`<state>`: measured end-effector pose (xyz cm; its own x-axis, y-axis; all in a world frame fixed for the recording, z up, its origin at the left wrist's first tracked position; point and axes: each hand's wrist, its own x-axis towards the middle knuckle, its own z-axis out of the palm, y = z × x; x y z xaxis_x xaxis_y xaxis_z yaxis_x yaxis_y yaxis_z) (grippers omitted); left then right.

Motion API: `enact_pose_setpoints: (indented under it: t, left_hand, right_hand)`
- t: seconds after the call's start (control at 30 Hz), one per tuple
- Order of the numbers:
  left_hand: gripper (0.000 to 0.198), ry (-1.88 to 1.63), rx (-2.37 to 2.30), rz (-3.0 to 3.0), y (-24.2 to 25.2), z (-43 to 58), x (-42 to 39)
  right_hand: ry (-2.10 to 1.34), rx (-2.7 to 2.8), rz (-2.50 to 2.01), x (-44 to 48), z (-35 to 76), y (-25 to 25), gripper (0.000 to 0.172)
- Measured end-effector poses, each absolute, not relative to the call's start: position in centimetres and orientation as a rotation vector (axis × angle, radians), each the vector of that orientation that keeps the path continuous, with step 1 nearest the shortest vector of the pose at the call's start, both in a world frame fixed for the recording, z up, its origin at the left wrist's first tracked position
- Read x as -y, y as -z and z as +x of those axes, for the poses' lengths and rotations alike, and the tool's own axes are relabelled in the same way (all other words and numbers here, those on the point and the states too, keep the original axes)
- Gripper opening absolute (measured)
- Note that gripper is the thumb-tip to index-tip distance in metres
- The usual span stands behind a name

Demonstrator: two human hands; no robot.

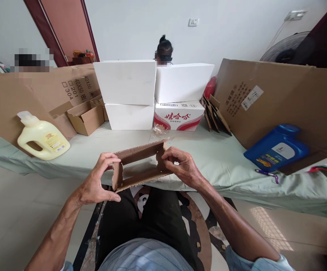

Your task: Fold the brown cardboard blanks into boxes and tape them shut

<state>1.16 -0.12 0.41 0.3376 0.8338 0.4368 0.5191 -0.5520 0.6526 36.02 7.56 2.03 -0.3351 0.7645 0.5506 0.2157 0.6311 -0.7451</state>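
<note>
A small brown cardboard box (146, 180) without top or bottom, its cut edges ragged, is held up over my lap at the table's near edge. On its left end, my left hand (100, 182) grips the wall, fingers on the upper edge and thumb at the lower corner. At the opposite end, my right hand (183, 165) pinches the right wall between thumb and fingers. Through the open frame the pale green cloth shows.
On the green-clothed table (90, 148), white boxes (125, 82) and a red-and-white carton (179, 116) stand at the back. A yellow jug (43, 137) is left, a blue bottle (278, 146) and a pen (266, 174) right. Large cardboard sheets (288, 90) flank both sides. Two people sit beyond.
</note>
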Motion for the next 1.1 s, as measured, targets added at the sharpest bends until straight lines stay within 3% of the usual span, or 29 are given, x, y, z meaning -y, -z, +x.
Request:
enact_pose_setpoints:
  t: [0.53,0.73,1.1]
  left_hand:
    - [0.083,-1.039,-1.322,2.281,0.8,1.6,0.0]
    - [0.079,-1.091,-1.358,2.25,0.8,1.8,-0.1]
    - [0.077,-1.073,-1.378,2.325,0.4,2.1,0.2]
  right_hand:
    - [-0.326,1.85,-0.792,-7.0,35.6,-1.8,0.022]
    - [-0.462,1.825,-0.997,-6.7,35.9,-1.8,0.019]
    - [-0.5,1.744,-0.984,-7.0,36.4,-1.4,0.02]
